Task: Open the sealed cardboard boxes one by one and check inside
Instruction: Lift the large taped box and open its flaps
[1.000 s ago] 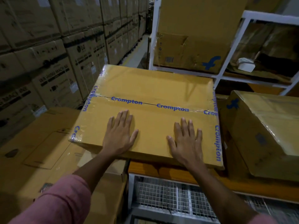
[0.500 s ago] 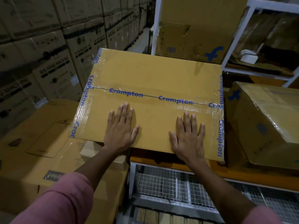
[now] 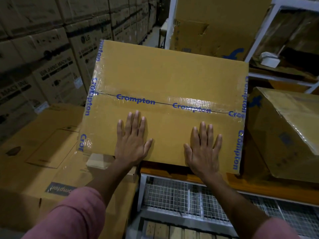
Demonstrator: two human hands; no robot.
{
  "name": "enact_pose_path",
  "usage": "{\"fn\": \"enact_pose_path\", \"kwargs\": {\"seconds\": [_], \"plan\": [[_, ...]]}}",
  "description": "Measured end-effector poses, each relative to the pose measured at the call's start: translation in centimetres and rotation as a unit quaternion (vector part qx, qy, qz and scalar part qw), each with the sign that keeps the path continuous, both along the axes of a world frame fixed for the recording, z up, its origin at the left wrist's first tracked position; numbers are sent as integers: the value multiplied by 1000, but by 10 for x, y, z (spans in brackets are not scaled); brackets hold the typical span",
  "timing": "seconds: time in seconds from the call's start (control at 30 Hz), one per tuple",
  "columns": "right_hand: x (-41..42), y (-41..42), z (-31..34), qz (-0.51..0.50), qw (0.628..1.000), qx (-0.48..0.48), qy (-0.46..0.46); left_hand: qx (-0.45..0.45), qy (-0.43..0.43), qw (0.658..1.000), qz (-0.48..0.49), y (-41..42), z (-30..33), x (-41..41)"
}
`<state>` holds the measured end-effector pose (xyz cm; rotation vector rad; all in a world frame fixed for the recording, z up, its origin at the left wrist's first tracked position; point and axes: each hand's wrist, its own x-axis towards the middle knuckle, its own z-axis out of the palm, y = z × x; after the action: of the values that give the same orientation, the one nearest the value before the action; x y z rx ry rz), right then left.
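Stacked cartons (image 3: 51, 54) printed with LG washing-machine markings wall off the left of a dim warehouse aisle, and a white shelf frame (image 3: 259, 40) holding a large worn carton (image 3: 212, 26) stands at the back right. At the centre lies the sealed cardboard box (image 3: 169, 80), its top facing the camera, its middle seam closed by clear tape (image 3: 189, 103) printed with blue "Crompton" lettering, and the same tape running along its left and right edges. Its near edge rests over an orange shelf beam (image 3: 259, 187) above a wire-mesh deck (image 3: 181, 195), while its left corner overlaps a lower Crompton carton (image 3: 43, 161) beside it. Just to the right sits another box wrapped in plastic film (image 3: 290, 131). Both hands lie flat, palms down, on the near flap of the sealed box, short of the taped seam: the left hand (image 3: 132, 144) toward the middle, the right hand (image 3: 203, 152) nearer the right edge. Fingers of each are straight and slightly spread, pressing on the cardboard and gripping nothing. Pink sleeves (image 3: 72, 214) show at the bottom corners.
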<state>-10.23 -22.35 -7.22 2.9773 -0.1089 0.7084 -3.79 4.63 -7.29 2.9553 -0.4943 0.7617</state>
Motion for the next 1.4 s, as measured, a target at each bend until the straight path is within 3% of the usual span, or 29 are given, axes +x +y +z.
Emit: {"fn": "enact_pose_path", "kwargs": {"seconds": [1.03,1.17,1.27,1.4], "plan": [[90,-10,-46,-25,999,-21,-13,-5,-10,1000,-9,-13,-53,91],[85,-7,-45,-23,999,-26,-15,15,20,1000,9,-12,-44,89],[74,-6,-41,-26,1000,-14,-3,37,95,995,19,-8,-40,77],[58,-3,-22,-22,999,32,-9,-20,59,997,37,-10,-19,56]]}}
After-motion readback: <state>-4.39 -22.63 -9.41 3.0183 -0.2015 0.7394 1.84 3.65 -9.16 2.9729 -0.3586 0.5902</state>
